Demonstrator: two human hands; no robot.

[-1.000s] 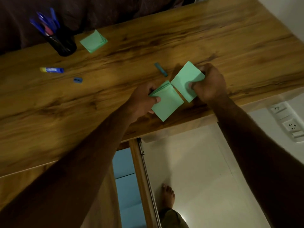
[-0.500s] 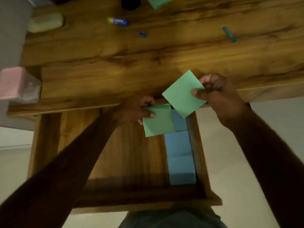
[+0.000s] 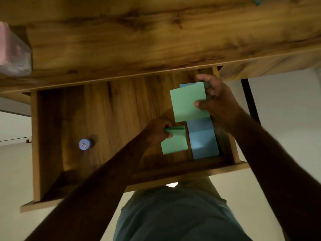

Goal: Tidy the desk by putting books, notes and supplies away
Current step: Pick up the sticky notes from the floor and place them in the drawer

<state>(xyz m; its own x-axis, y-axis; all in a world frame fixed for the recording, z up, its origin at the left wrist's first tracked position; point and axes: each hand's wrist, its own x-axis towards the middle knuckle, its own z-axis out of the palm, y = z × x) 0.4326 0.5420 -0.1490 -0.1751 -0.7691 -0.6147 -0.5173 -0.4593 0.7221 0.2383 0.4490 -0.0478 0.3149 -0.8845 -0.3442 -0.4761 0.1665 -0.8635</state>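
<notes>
Head view: what does the left hand [image 3: 157, 131] hold?
— A green stack [image 3: 174, 142] of notes, gripped at its upper left corner, thumb on top and fingers curled under.

Where is the stack?
— Over the open drawer [image 3: 34, 136], in the wide part, just left of the thin wooden divider [image 3: 189, 136]. I cannot tell whether it rests on the drawer floor.

And the right hand [image 3: 217, 101]?
— It pinches a single green note [image 3: 188, 103] by its right edge, with the thumb pressed on the face. The other fingers are curled behind the sheet.

Where does that note sit?
— Flat and slightly tilted, above the far end of the drawer. It covers part of the blue notes [image 3: 203, 143]. Its lower left corner is near the stack but apart from it.

The blue notes?
— They lie in the narrow right compartment, in a row running from front to back. Whether the green note touches them I cannot tell.

Anything else inside?
— A round blue cap [image 3: 85, 144] with a small label, alone in the left part of the drawer, well apart from both hands. It is blurred.

And above the drawer?
— The desk [image 3: 139, 40] overhangs the drawer's far end. A pink box [image 3: 12, 53] shows at the left edge, also blurred. A teal scrap [image 3: 256, 0] lies at the top right, mostly cut off.
</notes>
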